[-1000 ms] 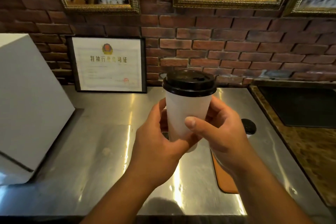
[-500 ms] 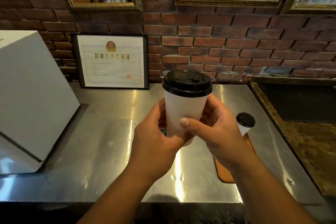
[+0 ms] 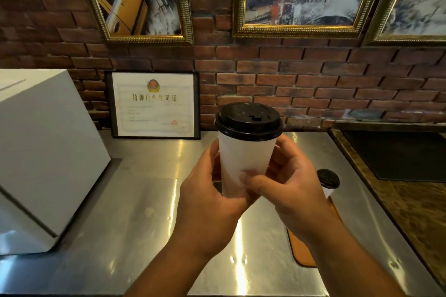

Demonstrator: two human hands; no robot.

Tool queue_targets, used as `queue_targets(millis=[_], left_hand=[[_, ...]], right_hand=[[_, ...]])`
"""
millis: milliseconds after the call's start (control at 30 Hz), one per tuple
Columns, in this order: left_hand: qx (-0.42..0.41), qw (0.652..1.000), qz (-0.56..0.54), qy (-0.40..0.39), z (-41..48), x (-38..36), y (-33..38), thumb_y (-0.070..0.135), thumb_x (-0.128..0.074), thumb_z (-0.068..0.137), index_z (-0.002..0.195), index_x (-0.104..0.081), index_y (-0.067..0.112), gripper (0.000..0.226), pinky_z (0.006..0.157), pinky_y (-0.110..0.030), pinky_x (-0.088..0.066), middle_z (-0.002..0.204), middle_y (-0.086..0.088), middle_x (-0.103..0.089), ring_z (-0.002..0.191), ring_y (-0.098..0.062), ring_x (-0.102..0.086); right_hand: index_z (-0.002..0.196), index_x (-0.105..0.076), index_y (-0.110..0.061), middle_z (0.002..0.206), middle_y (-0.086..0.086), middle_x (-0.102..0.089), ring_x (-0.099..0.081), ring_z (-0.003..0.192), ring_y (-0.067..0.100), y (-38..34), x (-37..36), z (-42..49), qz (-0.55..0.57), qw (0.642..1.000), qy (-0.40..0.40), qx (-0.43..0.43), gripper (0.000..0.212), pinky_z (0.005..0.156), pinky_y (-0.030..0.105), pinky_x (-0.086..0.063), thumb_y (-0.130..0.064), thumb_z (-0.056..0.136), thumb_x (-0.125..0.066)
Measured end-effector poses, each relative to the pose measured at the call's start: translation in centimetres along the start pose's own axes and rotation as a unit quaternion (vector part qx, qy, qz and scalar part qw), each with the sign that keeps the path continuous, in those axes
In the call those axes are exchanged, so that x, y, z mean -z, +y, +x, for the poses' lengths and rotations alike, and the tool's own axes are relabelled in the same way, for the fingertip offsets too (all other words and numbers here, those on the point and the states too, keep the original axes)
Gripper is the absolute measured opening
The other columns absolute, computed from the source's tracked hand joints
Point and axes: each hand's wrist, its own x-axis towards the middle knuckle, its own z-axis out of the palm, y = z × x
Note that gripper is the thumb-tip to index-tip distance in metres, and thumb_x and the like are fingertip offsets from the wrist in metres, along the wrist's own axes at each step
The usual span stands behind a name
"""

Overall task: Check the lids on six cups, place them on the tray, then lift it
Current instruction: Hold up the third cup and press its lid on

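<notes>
You're still gripping cup [image 3: 243, 159] w/ L hand [image 3: 207, 202] & R hand [image 3: 292, 190], fingers [image 3: 281, 152] clamping its wall. Nothing shifting since prev; lid [image 3: 248, 119] check going on, tray [image 3: 304, 251] placing pending.

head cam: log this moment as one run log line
stage: lid check | left hand: grips white cup | right hand: grips same cup | black lid: on | second cup: at orange tray's far end

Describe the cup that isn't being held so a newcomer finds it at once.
Start at the steel counter under the brick wall; at its right lies an orange tray, partly hidden by the right hand. Behind that hand stands a white cup with a black lid. Unlike the matching cup that the left hand helps grip, nobody touches it.
</notes>
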Motion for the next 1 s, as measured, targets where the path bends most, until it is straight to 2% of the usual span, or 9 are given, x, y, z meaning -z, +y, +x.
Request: queue_targets(millis=[133,200,333,400,467,600,700,867,1000], left_hand=[[-0.015,1.000,0.012,-0.002,0.7,-0.1,0.3,0.086,-0.075,0.058,0.128,-0.035,0.079,0.081,0.070,0.005,-0.043,0.122,0.047,-0.057,0.115,0.019,-0.056],[-0.022,1.000,0.018,-0.001,0.9,-0.1,0.3,0.078,-0.076,0.061,0.128,-0.035,0.078,0.079,0.070,0.005,-0.043,0.121,0.047,-0.058,0.113,0.019,-0.056],[-0.016,1.000,0.020,0.013,1.3,0.0,0.6,0.103,-0.057,0.054,0.127,-0.035,0.080,0.079,0.073,0.005,-0.043,0.119,0.051,-0.056,0.113,0.022,-0.056],[-0.017,0.999,0.023,0.015,1.5,0.1,0.7,0.106,-0.051,0.053,0.127,-0.035,0.081,0.080,0.074,0.004,-0.043,0.120,0.051,-0.055,0.113,0.022,-0.055],[-0.018,1.000,0.020,0.007,1.5,0.0,0.6,0.102,-0.058,0.056,0.129,-0.035,0.079,0.080,0.076,0.003,-0.045,0.121,0.048,-0.057,0.114,0.019,-0.057],[-0.005,1.000,0.024,-0.007,1.5,-0.4,-0.2,0.066,-0.083,0.067,0.136,-0.036,0.070,0.083,0.075,0.004,-0.043,0.123,0.043,-0.058,0.116,0.018,-0.055],[-0.006,0.999,0.034,0.001,1.6,-0.6,-0.5,0.066,-0.083,0.066,0.133,-0.035,0.072,0.082,0.073,0.007,-0.039,0.121,0.046,-0.055,0.116,0.024,-0.051],[-0.023,0.998,0.047,0.021,1.6,-0.5,-0.4,0.069,-0.080,0.063,0.130,-0.038,0.075,0.080,0.074,0.005,-0.043,0.120,0.047,-0.057,0.116,0.018,-0.056],[-0.023,0.999,0.044,0.019,1.5,-0.5,-0.4,0.074,-0.071,0.064,0.133,-0.037,0.073,0.078,0.075,0.005,-0.042,0.121,0.046,-0.056,0.116,0.017,-0.055]], right_hand=[[0.133,-0.057,-0.046,0.126,-0.017,-0.071,-0.068,0.118,0.009,-0.9,0.0,0.7,0.000,1.000,0.010,0.005,0.079,0.087,0.033,-0.064,-0.034,0.062,-0.091],[0.137,-0.055,-0.041,0.128,-0.016,-0.070,-0.068,0.119,0.011,-0.9,-0.1,0.9,0.001,1.000,0.016,0.012,0.084,0.088,0.036,-0.065,-0.030,0.063,-0.092],[0.139,-0.053,-0.041,0.128,-0.019,-0.069,-0.068,0.118,0.006,-0.5,-0.3,1.2,0.001,0.999,0.023,0.023,0.085,0.086,0.029,-0.064,-0.020,0.067,-0.092],[0.136,-0.054,-0.047,0.127,-0.019,-0.069,-0.067,0.119,0.007,-0.2,-0.2,1.4,0.001,0.999,0.013,0.030,0.082,0.086,0.026,-0.063,-0.017,0.069,-0.091],[0.128,-0.058,-0.054,0.127,-0.018,-0.070,-0.067,0.121,0.007,-0.1,-0.2,1.5,0.004,0.999,0.004,0.037,0.077,0.086,0.023,-0.061,-0.013,0.071,-0.090],[0.130,-0.058,-0.050,0.129,-0.017,-0.070,-0.067,0.121,0.006,0.2,-0.4,1.8,0.008,0.999,0.021,0.043,0.077,0.085,0.022,-0.061,-0.021,0.067,-0.092],[0.129,-0.058,-0.051,0.128,-0.019,-0.070,-0.066,0.119,0.002,0.6,-0.5,1.8,0.011,0.998,0.038,0.039,0.081,0.082,0.020,-0.060,-0.016,0.066,-0.095],[0.134,-0.054,-0.052,0.133,-0.018,-0.068,-0.066,0.124,0.007,0.4,-0.6,1.7,0.016,0.999,0.025,0.038,0.084,0.088,0.023,-0.061,-0.033,0.062,-0.094],[0.134,-0.056,-0.048,0.132,-0.015,-0.069,-0.066,0.124,0.009,0.5,-0.4,1.6,0.013,0.999,0.018,0.038,0.080,0.090,0.027,-0.061,-0.024,0.067,-0.094]])
